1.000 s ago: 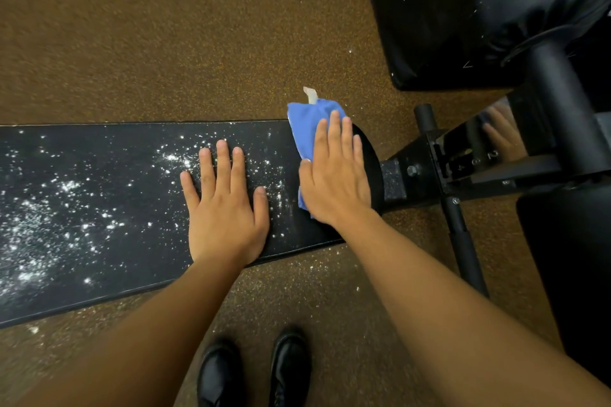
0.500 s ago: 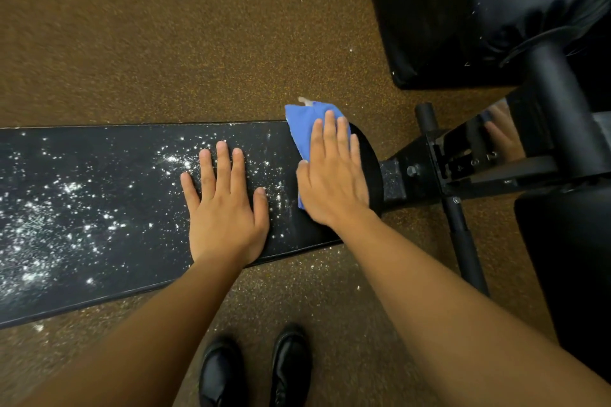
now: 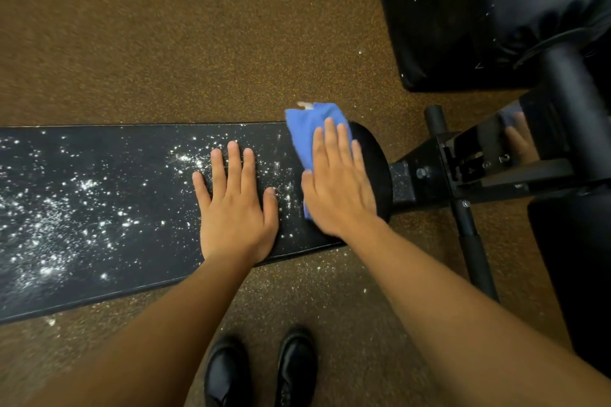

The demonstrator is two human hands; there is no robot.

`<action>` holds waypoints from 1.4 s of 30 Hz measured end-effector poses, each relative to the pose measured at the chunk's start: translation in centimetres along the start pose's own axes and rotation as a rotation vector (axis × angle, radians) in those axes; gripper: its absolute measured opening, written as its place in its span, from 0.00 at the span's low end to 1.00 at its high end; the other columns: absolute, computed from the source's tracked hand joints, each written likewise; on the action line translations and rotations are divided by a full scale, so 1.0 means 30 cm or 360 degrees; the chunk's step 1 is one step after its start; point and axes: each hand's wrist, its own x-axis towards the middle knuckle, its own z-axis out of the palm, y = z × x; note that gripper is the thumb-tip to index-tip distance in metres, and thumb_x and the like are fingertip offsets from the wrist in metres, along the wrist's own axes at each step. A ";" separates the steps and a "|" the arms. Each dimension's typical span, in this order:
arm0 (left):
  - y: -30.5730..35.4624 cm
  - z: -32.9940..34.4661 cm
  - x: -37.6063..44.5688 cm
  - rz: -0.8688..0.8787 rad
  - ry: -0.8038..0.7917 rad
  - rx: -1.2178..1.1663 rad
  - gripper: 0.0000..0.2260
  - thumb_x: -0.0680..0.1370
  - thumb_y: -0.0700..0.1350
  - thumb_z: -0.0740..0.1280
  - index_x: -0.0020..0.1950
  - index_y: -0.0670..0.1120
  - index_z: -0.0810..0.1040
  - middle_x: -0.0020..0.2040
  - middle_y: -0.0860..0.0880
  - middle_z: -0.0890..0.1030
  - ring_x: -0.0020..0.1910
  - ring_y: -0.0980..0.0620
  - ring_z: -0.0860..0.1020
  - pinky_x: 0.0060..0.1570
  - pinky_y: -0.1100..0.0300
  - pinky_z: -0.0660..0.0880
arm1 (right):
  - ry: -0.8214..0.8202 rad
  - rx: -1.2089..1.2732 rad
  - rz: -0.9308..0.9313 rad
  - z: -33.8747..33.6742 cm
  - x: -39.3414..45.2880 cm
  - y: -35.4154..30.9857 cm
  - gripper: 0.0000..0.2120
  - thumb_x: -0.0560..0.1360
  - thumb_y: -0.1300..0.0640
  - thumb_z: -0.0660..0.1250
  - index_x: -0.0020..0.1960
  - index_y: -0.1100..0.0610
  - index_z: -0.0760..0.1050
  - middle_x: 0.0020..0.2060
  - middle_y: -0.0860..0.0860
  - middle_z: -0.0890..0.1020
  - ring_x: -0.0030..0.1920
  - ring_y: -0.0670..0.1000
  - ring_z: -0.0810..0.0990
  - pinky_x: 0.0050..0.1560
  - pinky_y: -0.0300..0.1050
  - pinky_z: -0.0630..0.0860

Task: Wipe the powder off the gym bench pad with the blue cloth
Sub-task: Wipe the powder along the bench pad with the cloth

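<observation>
A long black bench pad (image 3: 139,149) runs from the left edge to its rounded right end. White powder (image 3: 49,228) is scattered over its left and middle parts. The blue cloth (image 3: 304,129) lies at the pad's right end, its far edge sticking out past the pad. My right hand (image 3: 337,185) presses flat on the cloth with straight fingers and covers most of it. My left hand (image 3: 234,205) rests flat on the pad just left of the cloth, fingers straight, amid the powder.
The bench's black metal frame (image 3: 463,168) and a leg bar (image 3: 476,261) extend right of the pad. A large black padded piece (image 3: 479,10) stands at the top right. Brown speckled floor (image 3: 165,26) surrounds the bench. My black shoes (image 3: 261,370) stand below.
My right hand and the cloth slid slightly left along the pad's end. The cloth's white tag at the far edge is now mostly tucked away. My left hand has stayed put.
</observation>
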 end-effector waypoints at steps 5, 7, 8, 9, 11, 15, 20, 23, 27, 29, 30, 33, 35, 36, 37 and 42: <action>0.000 -0.001 -0.004 -0.0002 -0.0002 -0.0011 0.30 0.81 0.57 0.45 0.81 0.46 0.47 0.81 0.48 0.43 0.79 0.48 0.38 0.76 0.42 0.38 | -0.0033 -0.0034 -0.0251 0.039 -0.190 0.066 0.31 0.79 0.48 0.43 0.78 0.62 0.43 0.79 0.59 0.45 0.78 0.57 0.41 0.77 0.57 0.46; -0.003 -0.002 -0.003 -0.0002 -0.0008 -0.0003 0.30 0.81 0.58 0.45 0.81 0.47 0.46 0.81 0.48 0.42 0.79 0.48 0.37 0.76 0.42 0.38 | -0.0020 -0.0022 -0.0055 0.026 -0.155 0.098 0.32 0.79 0.48 0.40 0.78 0.62 0.42 0.78 0.58 0.43 0.78 0.57 0.40 0.77 0.56 0.45; -0.003 -0.002 -0.003 -0.0001 -0.0012 0.0000 0.30 0.81 0.58 0.44 0.81 0.47 0.46 0.81 0.48 0.42 0.79 0.48 0.37 0.76 0.42 0.38 | 0.0007 -0.0011 0.0066 0.014 -0.113 0.097 0.32 0.78 0.48 0.40 0.79 0.62 0.43 0.79 0.59 0.43 0.78 0.57 0.40 0.77 0.56 0.44; -0.004 -0.002 -0.003 0.0001 -0.0015 0.0000 0.30 0.81 0.58 0.44 0.81 0.47 0.46 0.81 0.48 0.42 0.79 0.48 0.37 0.76 0.42 0.38 | 0.0034 0.0000 0.0177 0.003 -0.060 0.083 0.33 0.79 0.48 0.41 0.79 0.63 0.43 0.79 0.60 0.44 0.78 0.58 0.40 0.77 0.56 0.44; -0.003 -0.001 -0.002 0.0000 -0.0011 -0.0001 0.30 0.81 0.58 0.44 0.81 0.46 0.46 0.81 0.47 0.43 0.79 0.48 0.38 0.76 0.42 0.38 | 0.0044 0.0025 0.0290 -0.009 0.031 0.025 0.32 0.80 0.49 0.45 0.78 0.63 0.41 0.78 0.60 0.42 0.78 0.58 0.39 0.77 0.57 0.43; 0.000 0.000 0.002 -0.0005 -0.0022 0.0005 0.31 0.80 0.58 0.44 0.81 0.46 0.46 0.81 0.47 0.43 0.79 0.48 0.38 0.75 0.42 0.38 | 0.0004 0.0027 -0.0004 0.015 -0.036 -0.084 0.31 0.80 0.49 0.43 0.78 0.62 0.39 0.78 0.59 0.40 0.78 0.58 0.37 0.77 0.57 0.41; -0.008 -0.002 0.001 0.0013 -0.0027 -0.0005 0.30 0.81 0.58 0.45 0.81 0.46 0.46 0.81 0.47 0.43 0.79 0.47 0.38 0.75 0.42 0.37 | -0.0080 -0.0028 -0.0069 0.028 -0.144 0.043 0.31 0.81 0.49 0.43 0.78 0.60 0.38 0.78 0.57 0.38 0.77 0.56 0.35 0.77 0.56 0.42; -0.009 -0.002 0.000 0.0005 -0.0023 -0.0012 0.30 0.81 0.58 0.45 0.81 0.47 0.46 0.81 0.47 0.42 0.79 0.47 0.38 0.75 0.41 0.38 | 0.0029 -0.0040 0.0186 0.008 -0.015 0.051 0.31 0.81 0.49 0.45 0.78 0.63 0.41 0.79 0.59 0.42 0.78 0.57 0.39 0.77 0.57 0.44; -0.002 -0.003 0.000 0.0001 -0.0030 -0.0007 0.30 0.81 0.57 0.45 0.81 0.46 0.46 0.81 0.47 0.43 0.79 0.47 0.38 0.76 0.41 0.39 | 0.0024 0.0035 0.0190 0.007 0.025 -0.033 0.31 0.80 0.49 0.44 0.78 0.63 0.40 0.78 0.59 0.41 0.78 0.58 0.38 0.77 0.57 0.41; -0.001 -0.001 0.002 0.0004 -0.0029 -0.0006 0.30 0.81 0.57 0.45 0.81 0.46 0.46 0.81 0.47 0.43 0.79 0.47 0.38 0.76 0.41 0.39 | 0.0023 0.0030 -0.0013 0.020 -0.056 -0.055 0.31 0.80 0.48 0.41 0.78 0.62 0.41 0.79 0.59 0.42 0.78 0.58 0.39 0.77 0.57 0.42; -0.002 -0.002 0.002 0.0002 -0.0031 -0.0013 0.30 0.81 0.57 0.45 0.81 0.46 0.46 0.81 0.47 0.42 0.79 0.48 0.38 0.76 0.41 0.38 | 0.0013 0.0026 -0.0111 0.032 -0.113 -0.054 0.31 0.80 0.48 0.40 0.78 0.62 0.41 0.79 0.59 0.43 0.78 0.58 0.40 0.77 0.57 0.43; -0.006 -0.006 0.001 -0.0005 -0.0024 -0.0022 0.30 0.81 0.57 0.45 0.81 0.46 0.46 0.81 0.47 0.42 0.79 0.48 0.37 0.76 0.42 0.38 | -0.0029 -0.0012 -0.0207 0.059 -0.230 0.003 0.30 0.81 0.49 0.43 0.78 0.62 0.43 0.78 0.59 0.45 0.78 0.58 0.43 0.77 0.59 0.48; -0.009 -0.008 0.000 -0.0006 -0.0036 -0.0007 0.30 0.81 0.58 0.44 0.81 0.47 0.46 0.81 0.47 0.42 0.79 0.48 0.37 0.75 0.42 0.38 | -0.0034 -0.0022 -0.0065 0.048 -0.185 0.045 0.30 0.81 0.48 0.43 0.78 0.61 0.43 0.78 0.58 0.44 0.78 0.58 0.41 0.77 0.59 0.49; -0.007 -0.007 0.000 -0.0005 -0.0035 -0.0004 0.30 0.81 0.58 0.44 0.81 0.47 0.45 0.81 0.48 0.42 0.79 0.48 0.37 0.75 0.42 0.38 | -0.0025 -0.0011 0.0062 0.032 -0.133 0.047 0.31 0.81 0.48 0.43 0.78 0.61 0.42 0.78 0.59 0.43 0.78 0.57 0.40 0.77 0.59 0.47; -0.007 -0.006 0.000 -0.0006 -0.0031 -0.0004 0.30 0.81 0.58 0.44 0.81 0.47 0.45 0.81 0.48 0.42 0.79 0.48 0.37 0.75 0.42 0.37 | 0.0007 0.0023 0.0187 0.019 -0.068 0.031 0.31 0.81 0.48 0.43 0.78 0.62 0.41 0.79 0.59 0.42 0.78 0.57 0.39 0.77 0.58 0.46; -0.005 0.000 0.002 -0.0015 -0.0042 -0.0008 0.29 0.82 0.57 0.44 0.81 0.47 0.45 0.81 0.48 0.42 0.79 0.48 0.37 0.75 0.43 0.36 | 0.0024 0.0161 0.0110 0.001 0.048 -0.145 0.31 0.82 0.49 0.45 0.79 0.61 0.39 0.79 0.57 0.40 0.78 0.56 0.36 0.77 0.56 0.39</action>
